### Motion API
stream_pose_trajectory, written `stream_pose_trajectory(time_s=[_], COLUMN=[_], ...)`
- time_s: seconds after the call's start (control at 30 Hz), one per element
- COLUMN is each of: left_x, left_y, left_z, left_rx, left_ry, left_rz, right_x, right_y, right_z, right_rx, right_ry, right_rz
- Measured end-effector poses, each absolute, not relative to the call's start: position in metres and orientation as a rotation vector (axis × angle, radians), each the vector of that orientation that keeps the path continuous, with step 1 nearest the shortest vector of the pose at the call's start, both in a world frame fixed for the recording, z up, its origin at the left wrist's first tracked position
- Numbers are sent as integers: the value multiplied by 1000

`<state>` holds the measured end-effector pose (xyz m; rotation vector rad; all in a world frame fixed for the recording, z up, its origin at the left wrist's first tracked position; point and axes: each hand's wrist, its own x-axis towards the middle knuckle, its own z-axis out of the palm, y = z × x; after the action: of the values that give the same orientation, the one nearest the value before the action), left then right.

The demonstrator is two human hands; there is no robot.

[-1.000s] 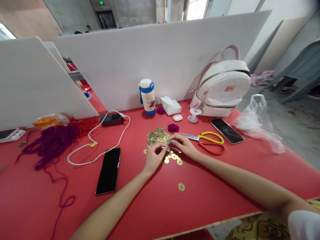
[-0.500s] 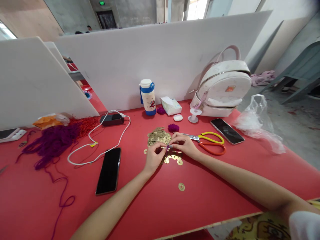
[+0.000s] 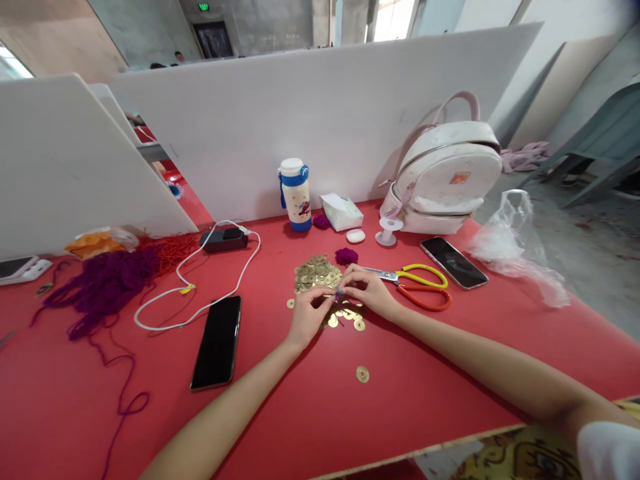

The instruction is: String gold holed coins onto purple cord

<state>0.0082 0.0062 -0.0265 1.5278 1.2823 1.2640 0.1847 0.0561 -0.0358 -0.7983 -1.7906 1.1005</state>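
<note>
At the middle of the red worktop, the left hand and the right hand each pinch the same piece of purple yarn between thumb and fingers, probably from two sides so that so slight a strand stays steady, with the heap of brassy coins toward eleven o'clock. The scissors lie at three o'clock, handles outward, perhaps for easy reach. The yarn looks thin, dark and soft, its exact shape between the fingertips too small to tell.
</note>
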Motion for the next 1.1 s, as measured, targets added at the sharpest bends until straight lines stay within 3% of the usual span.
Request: stream_pose_trajectory(time_s=[1.1], left_x=[7], left_y=[7], left_z=[-31], left_rx=[1510], left_ry=[1346], left_rz=[1220], right_x=[180], right_y=[54], right_z=[-41], right_rx=[-809], right_ry=[-1763], right_rz=[1106])
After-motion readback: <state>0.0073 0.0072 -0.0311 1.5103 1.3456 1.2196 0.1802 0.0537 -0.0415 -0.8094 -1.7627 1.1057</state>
